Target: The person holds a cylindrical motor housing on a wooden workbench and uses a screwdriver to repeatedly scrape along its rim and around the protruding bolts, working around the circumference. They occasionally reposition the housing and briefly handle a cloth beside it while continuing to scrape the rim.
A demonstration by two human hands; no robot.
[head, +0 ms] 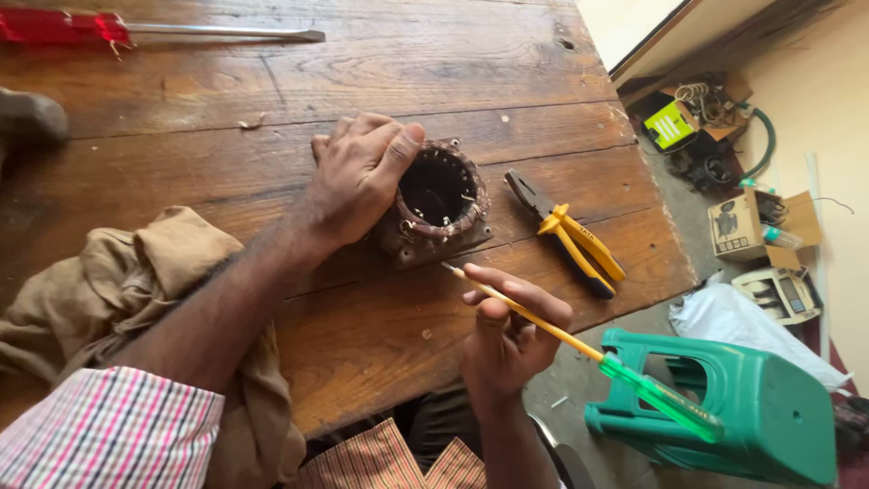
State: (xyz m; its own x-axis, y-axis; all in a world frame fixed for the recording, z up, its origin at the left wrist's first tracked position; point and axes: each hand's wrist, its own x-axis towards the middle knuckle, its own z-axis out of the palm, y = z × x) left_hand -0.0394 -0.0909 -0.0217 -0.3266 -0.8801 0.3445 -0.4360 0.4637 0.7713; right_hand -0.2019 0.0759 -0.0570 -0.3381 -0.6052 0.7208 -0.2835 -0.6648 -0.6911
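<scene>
A: What do we see, biggest first?

B: We rest on a wooden table (380, 54). At four o'clock stands a green plastic stool (760, 407), and at three o'clock an open cardboard box (738, 226) with a dark picture on its side. At two o'clock lies a small yellow-green square package (670, 124).

A: And our hands?

B: Our left hand (358, 177) is clamped on the motor stator (439, 201) at the table's centre, thumb on its rim. Our right hand (507, 335) pinches a yellow-shafted screwdriver (579, 340), tip just beside the stator.

A: What is unclear?

B: The red-handled screwdriver (154, 29) at eleven o'clock is cut off, and the dark thing (32, 118) at nine o'clock we cannot identify.
</scene>
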